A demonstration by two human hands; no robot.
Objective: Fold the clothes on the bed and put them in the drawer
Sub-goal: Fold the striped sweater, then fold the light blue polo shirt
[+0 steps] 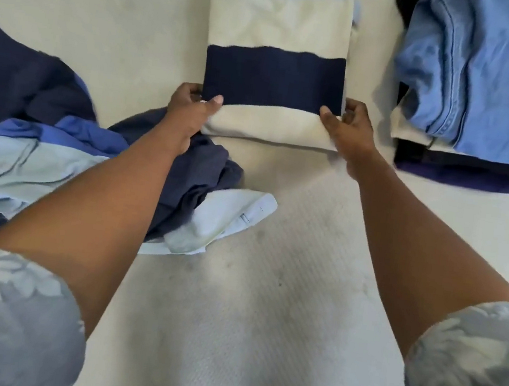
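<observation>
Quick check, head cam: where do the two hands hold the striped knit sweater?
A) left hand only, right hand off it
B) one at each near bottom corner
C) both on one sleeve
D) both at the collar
B: the left hand and right hand each pinch a near corner of the folded navy, cream and light-blue striped knit sweater, which lies on the white quilted bed; its collar sits at the far end.

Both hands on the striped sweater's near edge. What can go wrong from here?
1. The left hand and right hand pinch only the near corners of the striped sweater; on the fold-over its middle may sag and the fold go crooked.
2. The left forearm crosses the unfolded pile; lifting may drag a piece along.
3. The folded stack lies close on the right; a wide swing might knock it askew.
</observation>
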